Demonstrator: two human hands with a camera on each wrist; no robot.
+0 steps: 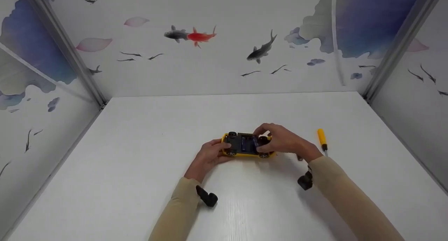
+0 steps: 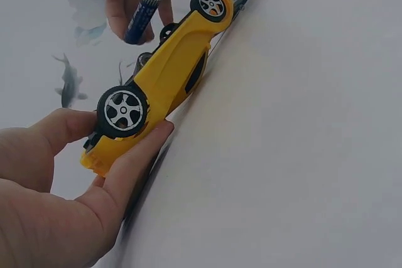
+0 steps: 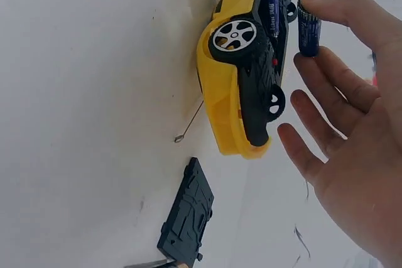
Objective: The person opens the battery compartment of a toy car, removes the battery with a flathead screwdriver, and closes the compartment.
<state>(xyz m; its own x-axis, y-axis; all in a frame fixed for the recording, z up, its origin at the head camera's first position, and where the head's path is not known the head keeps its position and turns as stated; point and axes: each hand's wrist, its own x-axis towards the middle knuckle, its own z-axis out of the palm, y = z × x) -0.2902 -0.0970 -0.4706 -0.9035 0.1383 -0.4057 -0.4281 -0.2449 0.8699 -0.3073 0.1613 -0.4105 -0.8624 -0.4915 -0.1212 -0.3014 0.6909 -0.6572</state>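
A yellow toy car (image 1: 233, 141) lies upside down, its black underside and wheels facing up. My left hand (image 1: 209, 155) grips one end of it, the thumb over the underside and fingers along the body. Above the opposite half, my right hand (image 1: 284, 139) pinches a blue battery (image 3: 309, 32) between thumb and fingertips. In the right wrist view, another blue battery (image 3: 271, 7) sits in the open battery compartment of the car. The pinched battery hangs tilted over the underside in the left wrist view.
A screwdriver (image 1: 322, 138) with a yellow handle lies on the white table (image 1: 140, 199) to the right. A black battery cover (image 3: 188, 218) rests near the car, partly behind my right wrist in the head view. Patterned panels (image 1: 224, 69) enclose the table's back and sides.
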